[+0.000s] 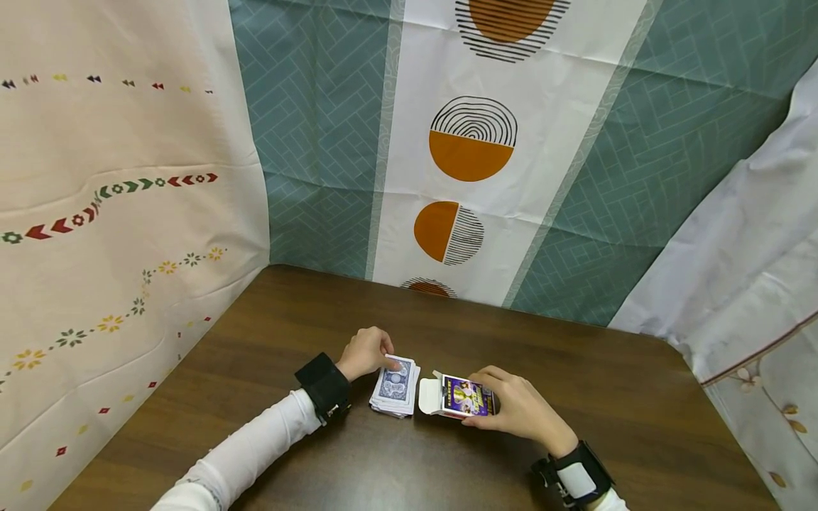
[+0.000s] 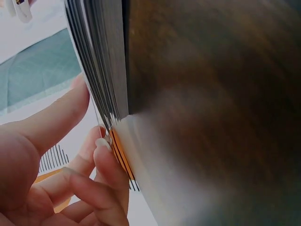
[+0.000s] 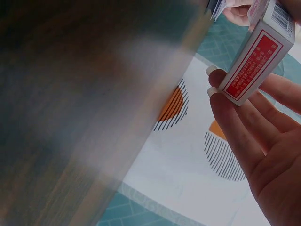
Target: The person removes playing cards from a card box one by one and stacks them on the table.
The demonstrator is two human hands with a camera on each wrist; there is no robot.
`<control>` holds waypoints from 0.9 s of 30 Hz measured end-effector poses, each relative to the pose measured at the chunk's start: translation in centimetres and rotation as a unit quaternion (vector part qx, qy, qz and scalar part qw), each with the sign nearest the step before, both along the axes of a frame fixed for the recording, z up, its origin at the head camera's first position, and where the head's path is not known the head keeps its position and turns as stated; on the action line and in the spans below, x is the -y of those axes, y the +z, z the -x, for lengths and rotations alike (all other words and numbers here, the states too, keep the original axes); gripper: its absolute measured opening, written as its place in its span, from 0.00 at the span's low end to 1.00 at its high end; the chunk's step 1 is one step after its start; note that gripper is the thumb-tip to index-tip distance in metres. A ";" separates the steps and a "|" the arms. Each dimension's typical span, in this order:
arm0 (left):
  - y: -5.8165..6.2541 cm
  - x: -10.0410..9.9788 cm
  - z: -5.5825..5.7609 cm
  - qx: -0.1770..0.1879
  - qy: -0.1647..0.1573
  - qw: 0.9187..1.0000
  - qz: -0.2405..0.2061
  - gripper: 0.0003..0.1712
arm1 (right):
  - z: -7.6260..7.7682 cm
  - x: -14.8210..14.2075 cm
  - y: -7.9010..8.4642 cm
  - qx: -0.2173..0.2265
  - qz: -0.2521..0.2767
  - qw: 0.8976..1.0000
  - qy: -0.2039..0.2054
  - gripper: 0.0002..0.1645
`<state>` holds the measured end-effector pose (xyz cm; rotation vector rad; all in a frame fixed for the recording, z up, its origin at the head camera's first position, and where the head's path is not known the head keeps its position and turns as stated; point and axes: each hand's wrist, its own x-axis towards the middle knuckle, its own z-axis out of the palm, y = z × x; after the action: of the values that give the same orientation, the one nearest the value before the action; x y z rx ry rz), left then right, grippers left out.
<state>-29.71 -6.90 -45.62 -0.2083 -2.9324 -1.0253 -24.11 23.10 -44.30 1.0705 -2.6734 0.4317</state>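
A stack of playing cards (image 1: pixel 393 389) with blue patterned backs lies slightly uneven on the wooden table. My left hand (image 1: pixel 368 350) is at its far end, the thumb on the top card and the fingers by the far edge. In the left wrist view, thumb and fingertips pinch a thin card at the end of the stack (image 2: pixel 101 59). Just right of the cards, my right hand (image 1: pixel 519 403) grips a card box (image 1: pixel 466 396) with a purple and yellow front. Its white flap stands open toward the stack. A red printed side of the box (image 3: pixel 254 66) shows in the right wrist view.
The brown wooden table (image 1: pixel 307 305) extends around both hands. Behind it hangs a green and white curtain (image 1: pixel 319 142) with orange circles. Pale patterned cloth (image 1: pixel 128 284) borders the left side, and white cloth (image 1: pixel 735 284) the right.
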 end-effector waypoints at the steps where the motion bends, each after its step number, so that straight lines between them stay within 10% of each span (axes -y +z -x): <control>1: 0.1 0.0 0.0 0.001 0.001 1.000 0.001 0.15 | 0.0 0.0 0.0 0.000 0.000 1.000 0.000 0.38; 27: 1.0 -0.6 -0.6 -0.022 -0.045 0.999 0.011 0.13 | 0.0 0.2 0.0 -0.006 0.000 1.000 0.010 0.37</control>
<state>-29.13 -6.34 -44.63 -0.3602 -2.9209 -0.9851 -24.09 22.88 -44.34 1.0969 -2.6542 0.4280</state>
